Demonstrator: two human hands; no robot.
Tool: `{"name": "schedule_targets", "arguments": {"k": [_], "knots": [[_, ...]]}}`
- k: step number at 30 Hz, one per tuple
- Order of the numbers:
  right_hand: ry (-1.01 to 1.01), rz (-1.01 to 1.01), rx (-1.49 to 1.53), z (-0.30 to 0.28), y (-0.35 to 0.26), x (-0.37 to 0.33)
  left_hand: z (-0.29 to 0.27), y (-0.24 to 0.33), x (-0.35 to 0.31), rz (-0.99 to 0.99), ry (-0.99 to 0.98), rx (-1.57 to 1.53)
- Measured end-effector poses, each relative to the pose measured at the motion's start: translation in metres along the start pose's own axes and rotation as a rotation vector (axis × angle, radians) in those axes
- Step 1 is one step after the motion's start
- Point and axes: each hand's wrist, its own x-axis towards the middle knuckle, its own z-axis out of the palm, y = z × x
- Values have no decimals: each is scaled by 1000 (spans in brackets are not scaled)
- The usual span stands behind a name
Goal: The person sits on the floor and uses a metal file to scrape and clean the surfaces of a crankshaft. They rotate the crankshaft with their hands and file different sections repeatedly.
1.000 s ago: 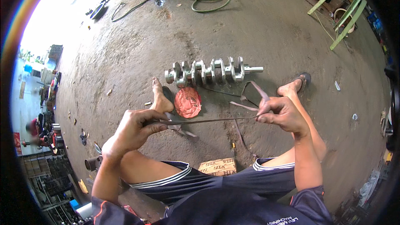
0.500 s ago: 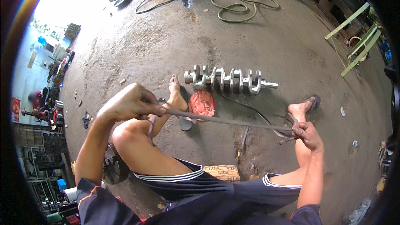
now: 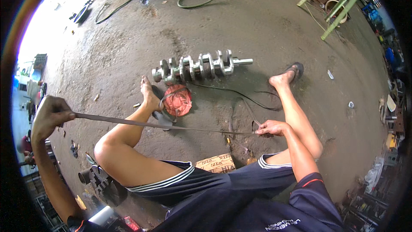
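Observation:
A long, narrow grey-brown strip (image 3: 171,126) stretches across in front of my legs. My left hand (image 3: 52,116), far out to the left, pinches one end between thumb and fingers. Above my right shin, my right hand (image 3: 273,128) is closed on the strip's other stretch, and a loose length hangs beside it. Past the strip a shiny metal crankshaft (image 3: 199,66) lies on the floor between my feet. Close to its left end sits a round red bundle (image 3: 178,102), with a dark band lying over part of it.
A patterned cardboard box (image 3: 216,163) stands between my thighs. Dark metal parts (image 3: 105,184) lie by my left hip. A green hose (image 3: 193,4) coils on the far floor, and a green metal stand (image 3: 339,13) is at the far right.
My left hand has swung out to the left, drawing a longer span of the strip between my hands. My right hand stays closed on it. The whole view has shifted to the right.

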Motion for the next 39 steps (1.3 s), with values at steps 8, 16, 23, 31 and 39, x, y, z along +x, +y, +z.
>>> {"name": "schedule_targets", "arguments": {"k": [8, 16, 23, 31, 39], "knots": [[354, 122, -1080, 43, -27, 11, 13, 53, -26, 303, 73, 198], [192, -1116, -2, 164, -249, -35, 132, 166, 12, 878, -231, 293], [104, -829, 470, 188, -218, -73, 137, 152, 37, 702, -283, 179], [345, -969, 370, 168, -231, -157, 119, 162, 37, 793, 129, -130], [487, -1501, 467, 163, -263, -244, 296, 72, 183, 404, -226, 314]]}}
